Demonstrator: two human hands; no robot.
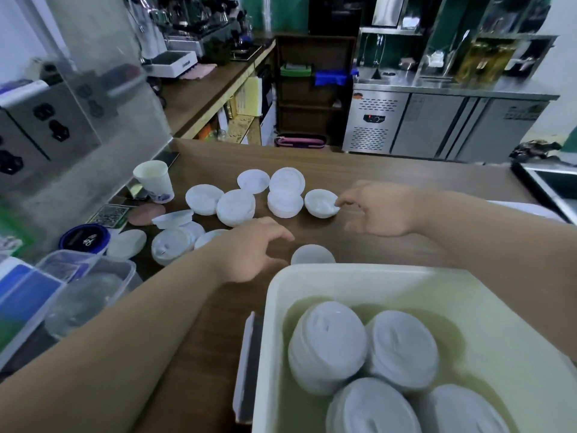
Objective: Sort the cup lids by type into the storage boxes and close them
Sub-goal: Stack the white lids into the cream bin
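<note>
Several white cup lids lie scattered on the brown counter, some stacked (285, 193). My right hand (379, 209) reaches left, and its fingertips pinch the edge of a bowl-shaped white lid (320, 203). My left hand (253, 248) hovers with loosely curled fingers over lids at the counter's middle and holds nothing. A single flat lid (312, 254) lies just behind the white storage box (343, 273), which holds several stacks of domed lids (327, 345). A clear plastic box (90, 282) stands at the left.
A white paper cup (154, 182) stands at the back left beside a QR code card (109, 215) and a dark round blue-rimmed lid (84, 239). A flat lid piece (246, 367) leans beside the white box. A sink edge (546, 182) is at the right.
</note>
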